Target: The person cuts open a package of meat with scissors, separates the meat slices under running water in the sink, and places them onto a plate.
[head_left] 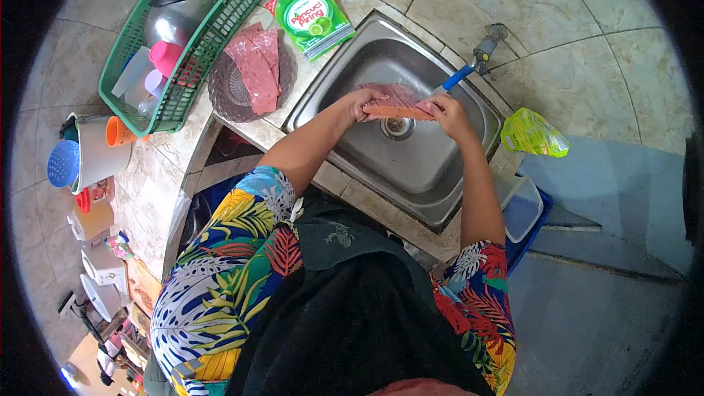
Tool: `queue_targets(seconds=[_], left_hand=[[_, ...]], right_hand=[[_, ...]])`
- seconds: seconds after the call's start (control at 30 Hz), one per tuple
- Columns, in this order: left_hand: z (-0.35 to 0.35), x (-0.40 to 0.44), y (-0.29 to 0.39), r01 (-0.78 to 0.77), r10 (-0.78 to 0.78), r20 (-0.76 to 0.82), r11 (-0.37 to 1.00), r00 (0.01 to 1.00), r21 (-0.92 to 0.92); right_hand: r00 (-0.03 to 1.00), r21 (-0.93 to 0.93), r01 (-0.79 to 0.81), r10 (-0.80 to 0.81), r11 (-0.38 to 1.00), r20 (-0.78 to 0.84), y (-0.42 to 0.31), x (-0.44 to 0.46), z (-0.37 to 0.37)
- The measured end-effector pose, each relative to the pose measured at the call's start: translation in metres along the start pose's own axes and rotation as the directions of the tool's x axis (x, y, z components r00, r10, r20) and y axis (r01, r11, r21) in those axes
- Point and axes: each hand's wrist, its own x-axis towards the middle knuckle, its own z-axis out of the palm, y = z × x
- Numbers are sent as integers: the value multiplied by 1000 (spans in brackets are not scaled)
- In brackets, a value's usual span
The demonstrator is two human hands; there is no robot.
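Over the steel sink, both hands hold a floppy pink slab of meat with an orange-toned lower edge, stretched between them. My left hand is closed on its left end. At the right end, my right hand pinches it just below the blue-tipped faucet. Under the slab, the drain shows in part. Left of the sink, a ridged glass plate bears more flat pink slabs of meat; whether the slabs are separate is hard to tell.
A green dish soap pouch lies behind the plate. The green basket at upper left holds a pot and cups. To the right are a yellow-green pouch and a clear plastic container. An orange cup stands at the left.
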Motion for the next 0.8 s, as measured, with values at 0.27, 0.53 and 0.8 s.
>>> queue_targets(seconds=[0.27, 0.53, 0.8], left_hand=[[3, 16, 6, -101, 106, 332, 994, 937, -34], [3, 11, 7, -98, 96, 336, 995, 937, -14], [-18, 28, 6, -45, 46, 247, 999, 968, -10]], right_hand=[[995, -97, 40, -49, 994, -83, 3, 4, -7], [991, -115, 30, -45, 993, -126, 10, 6, 1], [983, -67, 48, -59, 997, -175, 6, 8, 3]])
